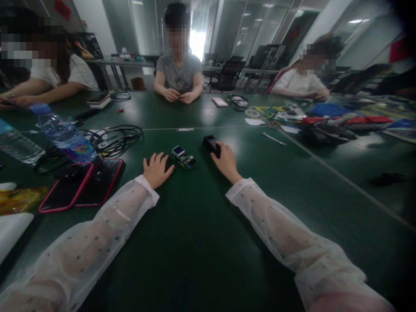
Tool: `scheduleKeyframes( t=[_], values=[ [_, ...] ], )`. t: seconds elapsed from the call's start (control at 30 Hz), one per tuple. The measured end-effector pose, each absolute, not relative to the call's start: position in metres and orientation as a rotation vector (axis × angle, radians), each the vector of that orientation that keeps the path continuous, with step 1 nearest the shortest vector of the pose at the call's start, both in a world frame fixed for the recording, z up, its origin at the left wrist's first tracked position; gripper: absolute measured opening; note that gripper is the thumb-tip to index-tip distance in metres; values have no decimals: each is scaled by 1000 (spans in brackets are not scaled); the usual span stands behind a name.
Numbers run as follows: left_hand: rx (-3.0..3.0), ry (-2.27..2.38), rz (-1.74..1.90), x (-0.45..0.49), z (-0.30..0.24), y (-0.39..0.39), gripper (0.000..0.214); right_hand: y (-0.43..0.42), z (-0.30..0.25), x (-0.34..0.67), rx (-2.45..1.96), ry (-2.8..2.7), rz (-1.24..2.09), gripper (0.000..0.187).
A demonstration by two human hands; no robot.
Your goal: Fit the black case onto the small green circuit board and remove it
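My left hand (157, 170) lies flat on the green table (195, 225), fingers spread, holding nothing. Just right of its fingertips sits a small green circuit board (183, 157) with a little screen on top. My right hand (226, 162) rests on the table with its fingers closed around the near end of a small black box (210, 143). Both arms wear sheer white sleeves.
Two red-edged phones (82, 184) and two water bottles (66, 138) lie at left beside tangled black cables (113, 138). Three people sit across the table, hands on it. Tools, wires and red and blue items (325, 117) crowd the far right.
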State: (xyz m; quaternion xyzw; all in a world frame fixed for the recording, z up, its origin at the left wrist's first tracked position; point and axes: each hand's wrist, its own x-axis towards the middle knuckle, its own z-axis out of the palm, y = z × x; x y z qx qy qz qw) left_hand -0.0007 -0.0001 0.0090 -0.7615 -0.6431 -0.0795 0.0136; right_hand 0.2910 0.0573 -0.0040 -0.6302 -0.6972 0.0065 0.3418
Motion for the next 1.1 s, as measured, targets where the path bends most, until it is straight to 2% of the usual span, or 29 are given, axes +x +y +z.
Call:
scheduleKeyframes(
  t=[0.17, 1.1],
  values=[
    [-2386, -1994, -254, -2, 7, 2, 61, 50, 1, 284, -1690, -1957, -117, 55],
    [-2404, -1984, -243, -3, 8, 1, 58, 55, -5, 286, -1645, -1944, -141, 56]
  ],
)
